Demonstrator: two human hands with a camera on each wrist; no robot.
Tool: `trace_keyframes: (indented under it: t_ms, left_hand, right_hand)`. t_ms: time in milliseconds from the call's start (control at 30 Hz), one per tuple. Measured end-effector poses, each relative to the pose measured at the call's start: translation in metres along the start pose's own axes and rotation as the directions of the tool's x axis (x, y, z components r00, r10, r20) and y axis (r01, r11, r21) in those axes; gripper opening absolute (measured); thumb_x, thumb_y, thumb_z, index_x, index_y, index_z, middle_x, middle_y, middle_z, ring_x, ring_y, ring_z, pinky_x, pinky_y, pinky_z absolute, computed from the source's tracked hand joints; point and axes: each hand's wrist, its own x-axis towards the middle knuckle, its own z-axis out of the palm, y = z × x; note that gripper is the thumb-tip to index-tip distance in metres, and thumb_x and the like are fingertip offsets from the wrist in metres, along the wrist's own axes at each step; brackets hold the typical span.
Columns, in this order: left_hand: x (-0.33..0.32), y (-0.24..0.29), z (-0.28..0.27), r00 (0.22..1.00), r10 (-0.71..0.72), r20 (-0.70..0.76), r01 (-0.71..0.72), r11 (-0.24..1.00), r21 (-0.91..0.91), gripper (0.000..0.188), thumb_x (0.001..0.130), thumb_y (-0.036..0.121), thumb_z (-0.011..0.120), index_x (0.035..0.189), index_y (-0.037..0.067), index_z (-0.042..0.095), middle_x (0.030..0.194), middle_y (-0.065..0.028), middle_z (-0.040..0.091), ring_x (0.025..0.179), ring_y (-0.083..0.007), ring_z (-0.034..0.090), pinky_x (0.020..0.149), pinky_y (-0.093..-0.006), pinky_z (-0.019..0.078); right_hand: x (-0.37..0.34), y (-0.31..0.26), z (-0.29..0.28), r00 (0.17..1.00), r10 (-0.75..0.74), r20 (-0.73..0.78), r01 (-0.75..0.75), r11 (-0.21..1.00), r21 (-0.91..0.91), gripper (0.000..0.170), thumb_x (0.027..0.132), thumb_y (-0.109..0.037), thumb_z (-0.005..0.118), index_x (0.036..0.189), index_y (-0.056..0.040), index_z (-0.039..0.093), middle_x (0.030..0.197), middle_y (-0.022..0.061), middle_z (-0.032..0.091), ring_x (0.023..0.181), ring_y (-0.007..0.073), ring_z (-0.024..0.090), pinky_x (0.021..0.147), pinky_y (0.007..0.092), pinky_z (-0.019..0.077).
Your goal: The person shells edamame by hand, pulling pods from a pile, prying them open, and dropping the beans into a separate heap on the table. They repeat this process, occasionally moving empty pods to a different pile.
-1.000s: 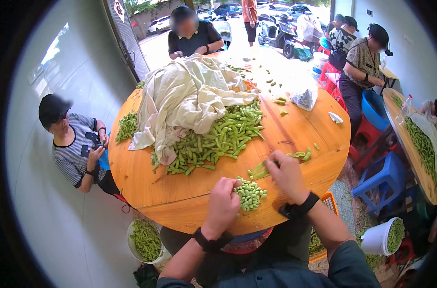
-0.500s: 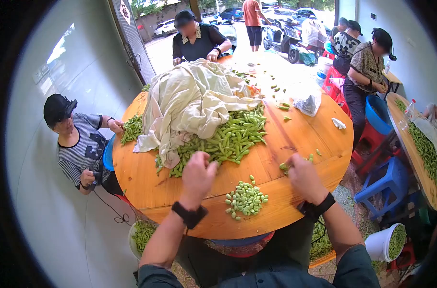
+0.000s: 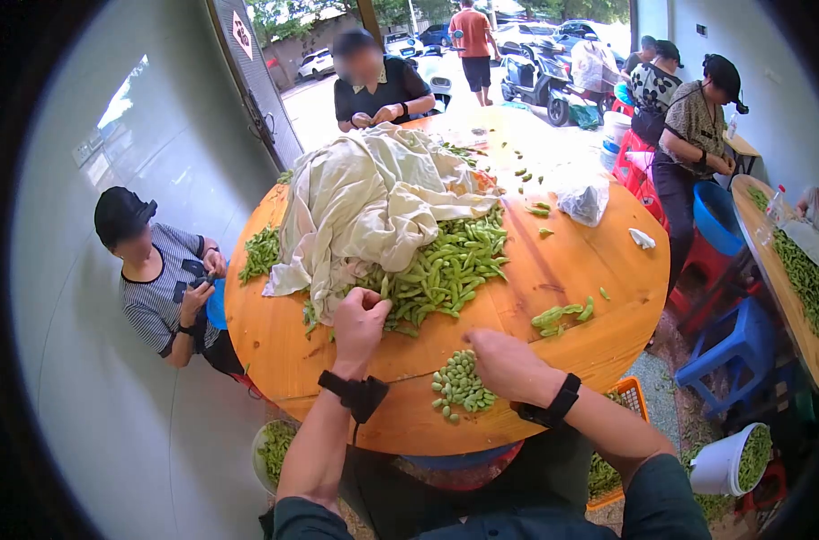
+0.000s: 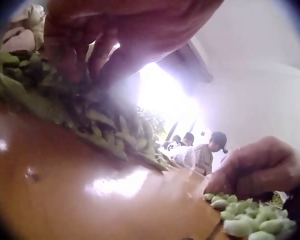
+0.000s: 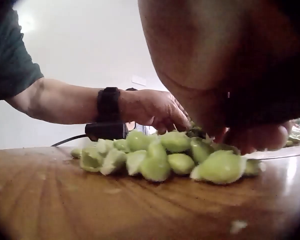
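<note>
My left hand (image 3: 359,328) pinches a green pod (image 3: 384,286) at eleven o'clock from the beans (image 3: 460,382). My right hand (image 3: 512,367), at two o'clock, has bent fingers; I can't tell if they hold anything. Best to pinch softly and not bump the beans.

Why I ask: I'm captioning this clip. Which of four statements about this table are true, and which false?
1. The left hand pinches a green soybean pod. True.
2. The shelled beans lie in a bowl. False: they lie directly on the wooden table.
3. A crumpled cream cloth covers part of the pod heap. True.
4. The right hand grips the cloth. False: it is close by the shelled beans.
</note>
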Motion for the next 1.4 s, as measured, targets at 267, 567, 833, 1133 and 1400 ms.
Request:
trace_keyframes:
  t_ms: [267,567,833,1133,1400]
  left_hand:
    - [-0.069,0.036,0.007,0.879,-0.191,0.437,0.453,0.622,-0.638,0.016,0.09,0.005,0.067,0.104,0.001,0.061,0.085,-0.0045,0.065,0.069,-0.0134,0.064,0.055,-0.0223,0.0519]
    - [-0.129,0.067,0.03,0.853,-0.127,0.506,0.465,0.627,-0.625,0.016,0.09,0.007,0.067,0.104,0.002,0.061,0.087,-0.0016,0.065,0.07,-0.008,0.061,0.057,-0.021,0.0498]
    - [-0.14,0.069,0.035,0.898,-0.09,0.431,0.366,0.696,-0.618,0.014,0.09,0.005,0.068,0.101,0.003,0.06,0.085,0.0009,0.062,0.068,-0.0049,0.058,0.056,-0.0201,0.0472]
    - [-0.145,0.063,0.048,0.957,0.19,0.217,-0.096,0.919,-0.383,0.015,0.086,-0.001,0.069,0.092,0.002,0.056,0.082,-0.0005,0.06,0.069,-0.0067,0.056,0.058,-0.0218,0.0457]
    - [-0.141,0.061,0.046,0.885,0.458,0.088,-0.424,0.869,-0.255,0.016,0.084,-0.004,0.069,0.09,0.002,0.056,0.08,-0.0024,0.061,0.068,-0.0102,0.058,0.059,-0.024,0.0474]
  right_hand:
    - [-0.027,-0.008,-0.029,0.98,0.179,-0.092,-0.084,0.781,0.619,0.02,0.095,-0.005,0.051,0.11,0.0009,0.063,0.083,0.0049,0.065,0.07,0.0085,0.061,0.06,0.0244,0.0498]
    - [-0.039,-0.027,-0.029,0.961,0.272,0.049,-0.24,0.731,0.639,0.023,0.092,-0.008,0.054,0.111,0.0016,0.06,0.081,0.0032,0.065,0.065,0.0071,0.06,0.058,0.023,0.0519]
    - [-0.043,-0.021,-0.024,0.972,0.233,0.044,-0.21,0.761,0.614,0.019,0.091,-0.008,0.055,0.106,0.0018,0.06,0.078,0.0027,0.064,0.063,0.0069,0.06,0.056,0.0232,0.0517]
    - [-0.045,-0.028,-0.021,0.966,0.185,-0.182,-0.106,0.921,0.374,0.017,0.086,-0.006,0.056,0.1,0.0021,0.06,0.072,0.0178,0.062,0.063,0.0264,0.063,0.059,0.0351,0.0503]
    - [-0.039,-0.024,-0.019,0.984,0.089,-0.154,-0.027,0.932,0.362,0.011,0.086,-0.008,0.052,0.093,0.0009,0.052,0.073,0.0276,0.057,0.075,0.0476,0.059,0.065,0.052,0.0468]
